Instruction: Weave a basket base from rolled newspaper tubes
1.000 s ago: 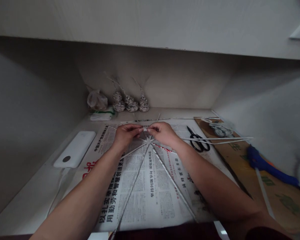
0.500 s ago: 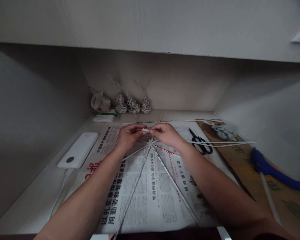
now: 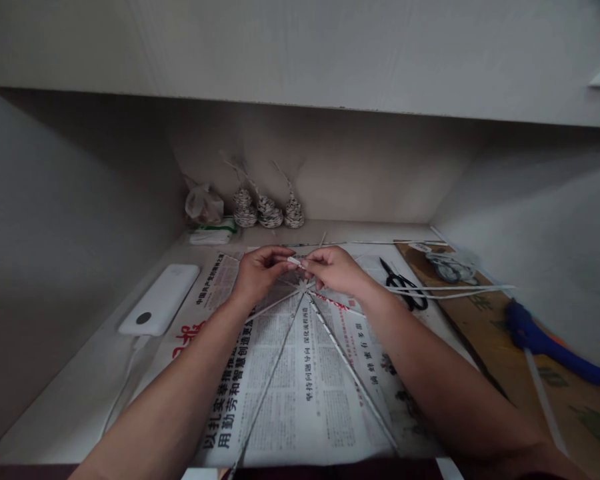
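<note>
1. left hand [image 3: 258, 272]: fingers pinched narrow on the paper strand [image 3: 294, 261].
2. paper strand: short, long axis left-right, above the hub of rolled spokes [image 3: 303, 287] on the newspaper [image 3: 290, 373].
3. right hand [image 3: 333, 268]: fingertips pinched on the strand's right end.

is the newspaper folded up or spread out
Spread out: the newspaper lies flat on the desk under both forearms, its printed pages open beneath the paper rods.

Thin rolled-paper sticks [image 3: 330, 333], matt and printed, cross on a matt sheet of printed newspaper [image 3: 290, 380] spread over the smooth, pale desk [image 3: 80, 400]. A white power bank [image 3: 160, 308] looks like smooth, slightly glossy plastic. Black-handled scissors [image 3: 404, 288] lie beside a rough brown cardboard sheet [image 3: 505, 353] bearing a blue plastic tool [image 3: 555, 343].
</note>
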`<state>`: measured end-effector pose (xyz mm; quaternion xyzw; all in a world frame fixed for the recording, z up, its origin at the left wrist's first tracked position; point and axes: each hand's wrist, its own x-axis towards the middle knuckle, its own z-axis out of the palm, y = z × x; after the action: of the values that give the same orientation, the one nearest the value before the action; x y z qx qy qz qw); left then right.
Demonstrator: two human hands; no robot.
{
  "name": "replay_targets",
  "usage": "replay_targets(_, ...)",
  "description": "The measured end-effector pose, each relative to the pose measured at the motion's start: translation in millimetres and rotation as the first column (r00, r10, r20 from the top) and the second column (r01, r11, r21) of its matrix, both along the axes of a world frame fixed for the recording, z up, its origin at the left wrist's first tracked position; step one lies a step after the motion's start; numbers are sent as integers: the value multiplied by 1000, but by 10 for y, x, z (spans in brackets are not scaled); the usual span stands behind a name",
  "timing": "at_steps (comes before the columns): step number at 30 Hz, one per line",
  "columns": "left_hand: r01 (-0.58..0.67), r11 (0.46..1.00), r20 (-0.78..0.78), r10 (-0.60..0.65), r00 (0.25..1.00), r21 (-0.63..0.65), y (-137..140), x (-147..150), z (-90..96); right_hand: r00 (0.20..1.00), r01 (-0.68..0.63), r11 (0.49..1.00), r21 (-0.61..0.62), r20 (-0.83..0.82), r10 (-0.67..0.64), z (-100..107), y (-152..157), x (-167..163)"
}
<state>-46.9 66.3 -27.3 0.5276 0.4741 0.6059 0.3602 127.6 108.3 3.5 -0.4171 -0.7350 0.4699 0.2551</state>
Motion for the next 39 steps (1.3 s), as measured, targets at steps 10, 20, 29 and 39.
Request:
replay_targets(10,17,1000,17,-17,1000,1,18,-9,-18,1000,-4,999,45,28,2,11,3,10)
replay_targets(20,-1,1000,16,1,1000,5,11,-6,-23,1000,-8,1000,7,22,8,60,-26,5)
replay_targets(29,25,1000,93,-25,995,0,8,19,-18,998,44,997,65,44,-47,-1,-13,1)
replay_targets(39,29,999,99,-28,995,-13,15,7,-49,998,11,999,37,54,-13,73,-54,-17)
